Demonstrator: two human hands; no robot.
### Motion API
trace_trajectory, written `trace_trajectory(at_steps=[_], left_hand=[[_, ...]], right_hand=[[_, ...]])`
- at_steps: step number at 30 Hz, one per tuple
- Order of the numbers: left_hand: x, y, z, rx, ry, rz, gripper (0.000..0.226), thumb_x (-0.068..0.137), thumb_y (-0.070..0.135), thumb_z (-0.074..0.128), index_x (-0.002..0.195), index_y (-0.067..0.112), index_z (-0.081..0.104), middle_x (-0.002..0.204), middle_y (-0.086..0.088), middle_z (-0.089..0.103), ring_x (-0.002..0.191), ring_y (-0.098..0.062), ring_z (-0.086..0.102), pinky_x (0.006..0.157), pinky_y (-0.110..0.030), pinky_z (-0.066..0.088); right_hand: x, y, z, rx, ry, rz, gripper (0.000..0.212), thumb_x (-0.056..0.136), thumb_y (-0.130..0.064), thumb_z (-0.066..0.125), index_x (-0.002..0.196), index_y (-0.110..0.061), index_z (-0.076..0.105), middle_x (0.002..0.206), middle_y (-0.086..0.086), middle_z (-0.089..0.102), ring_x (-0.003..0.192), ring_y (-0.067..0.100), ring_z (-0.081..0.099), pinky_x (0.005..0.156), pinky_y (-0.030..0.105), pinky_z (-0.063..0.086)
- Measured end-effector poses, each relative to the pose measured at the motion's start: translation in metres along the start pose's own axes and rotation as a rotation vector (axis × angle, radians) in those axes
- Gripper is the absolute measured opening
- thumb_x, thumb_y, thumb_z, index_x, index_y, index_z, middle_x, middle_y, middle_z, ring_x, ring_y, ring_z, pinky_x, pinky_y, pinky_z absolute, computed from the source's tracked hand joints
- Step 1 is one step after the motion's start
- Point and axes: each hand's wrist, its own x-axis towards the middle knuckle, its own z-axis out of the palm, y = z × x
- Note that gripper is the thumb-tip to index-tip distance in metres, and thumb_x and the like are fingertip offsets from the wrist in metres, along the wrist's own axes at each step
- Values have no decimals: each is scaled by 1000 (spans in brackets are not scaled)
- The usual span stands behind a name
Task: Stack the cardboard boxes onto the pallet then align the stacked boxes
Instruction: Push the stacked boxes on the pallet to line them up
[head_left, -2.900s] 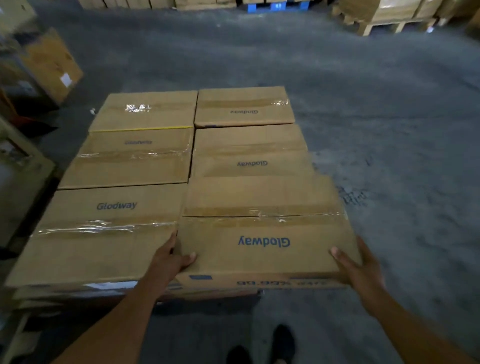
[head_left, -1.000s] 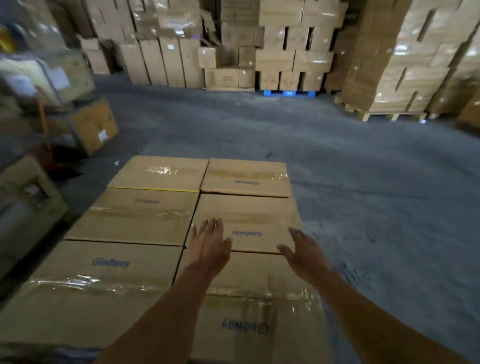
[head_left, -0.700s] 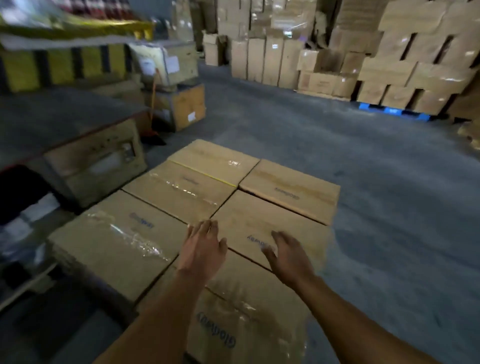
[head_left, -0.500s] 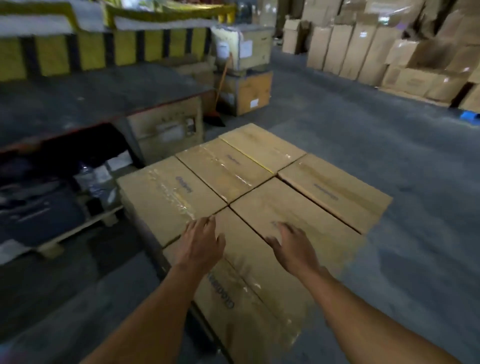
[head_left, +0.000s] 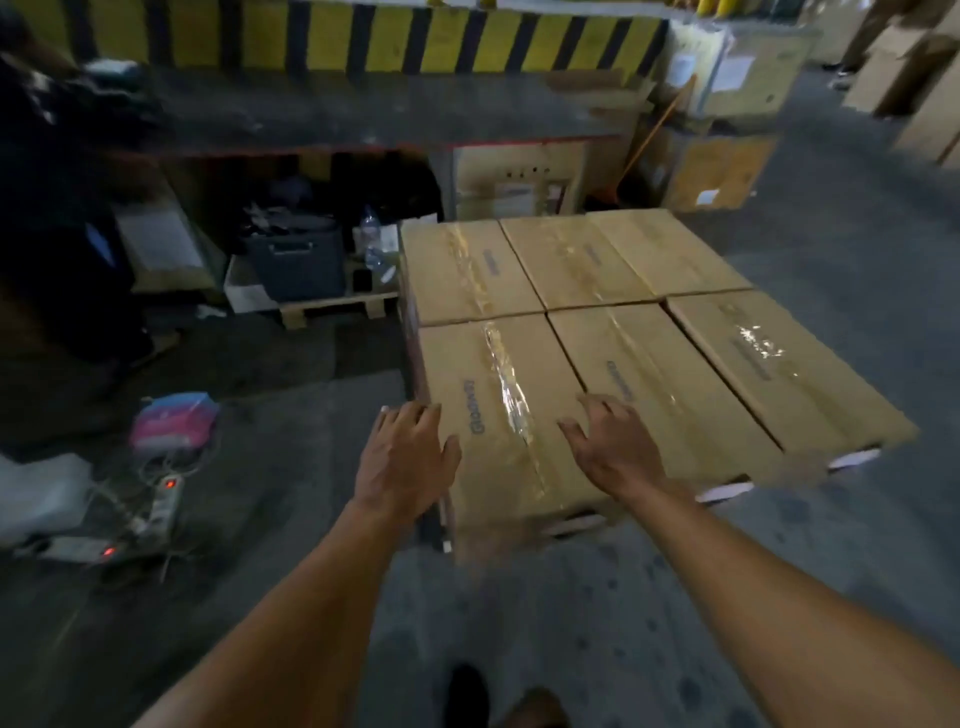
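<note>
- Your left grip (head_left: 408, 457) is released, fingers spread, the nearest box (head_left: 498, 364) just to its right.
- Your right grip (head_left: 613, 449), also released, has that box's right edge beneath it.

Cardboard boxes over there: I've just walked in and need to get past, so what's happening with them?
A person stands at a layer of six taped cardboard boxes, laid in two rows of three. Both hands are open and hold nothing. The left hand is at the left edge of the nearest box, and the right hand is over its right edge. Whether they press on it cannot be told. It looks like aligning rather than lifting.
</note>
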Motion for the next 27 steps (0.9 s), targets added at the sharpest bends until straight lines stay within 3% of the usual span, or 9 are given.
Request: trace_trajectory(at_steps=[2, 5, 10, 14, 16, 19, 22, 24, 27], left_hand=[[-48, 14, 8, -10, -9, -44, 27, 85, 29, 65, 104, 10, 67, 99, -11, 70, 96, -34, 66, 102, -50, 44], [-95, 36, 35, 15, -46, -101, 33, 82, 34, 54, 101, 12, 70, 94, -9, 71, 90, -32, 68, 99, -51, 49], [-134, 88, 115, -28, -76, -114, 42, 71, 39, 45, 88, 11, 73, 83, -6, 71, 73, -30, 70, 75, -45, 60], [-163, 124, 212, -28, -146, -90, 44, 66, 44, 47, 97, 17, 59, 79, -5, 70, 64, -26, 69, 76, -35, 48], [-178, 135, 271, -46, -150, -75, 48, 64, 43, 47, 101, 15, 59, 83, -6, 69, 65, -26, 67, 76, -33, 39], [-191, 136, 355, 12, -84, -62, 47, 68, 39, 48, 106, 13, 59, 101, -9, 57, 82, -26, 52, 85, -35, 41], [-179, 113, 426, -18, 64, -76, 43, 86, 27, 41, 91, 3, 76, 93, -14, 73, 93, -23, 54, 110, -31, 25], [-162, 92, 458, -16, 120, -87, 49, 84, 30, 47, 114, 2, 72, 120, -15, 70, 110, -30, 62, 112, -35, 22], [-126, 67, 504, 12, 109, -121, 86, 72, 36, 74, 146, 6, 42, 150, -16, 42, 137, -31, 44, 109, -44, 27]], right_hand=[[-30, 8, 7, -8, -54, -33, 56, 103, -46, 44, 148, -12, 45, 152, 11, 46, 138, 35, 40, 111, 41, 35], [-51, 25, 17, -15, -72, -63, 53, 104, -44, 43, 147, -14, 46, 151, 8, 47, 135, 32, 45, 108, 39, 37], [-52, 59, 46, -42, -91, -137, 49, 103, -45, 43, 143, -17, 51, 147, 4, 51, 132, 29, 48, 110, 40, 36], [-50, 82, 85, 0, 75, -294, 46, 89, -45, 48, 111, -12, 72, 111, 6, 72, 95, 33, 70, 79, 39, 56], [-52, 96, 116, 52, 160, -360, 45, 84, -40, 49, 107, -10, 73, 107, 8, 73, 89, 32, 71, 70, 39, 60], [-48, 121, 170, 112, 320, -487, 44, 89, -34, 51, 114, -4, 71, 111, 14, 71, 99, 34, 67, 80, 41, 59], [-33, 139, 226, 111, 491, -605, 41, 93, -28, 55, 119, 1, 69, 123, 22, 66, 114, 39, 57, 96, 49, 51], [-24, 149, 257, 103, 580, -648, 42, 95, -28, 56, 124, 1, 68, 133, 25, 60, 122, 46, 55, 101, 55, 48], [-9, 162, 290, 53, 726, -712, 46, 99, -31, 51, 132, -3, 64, 147, 25, 49, 134, 48, 46, 103, 61, 44]])
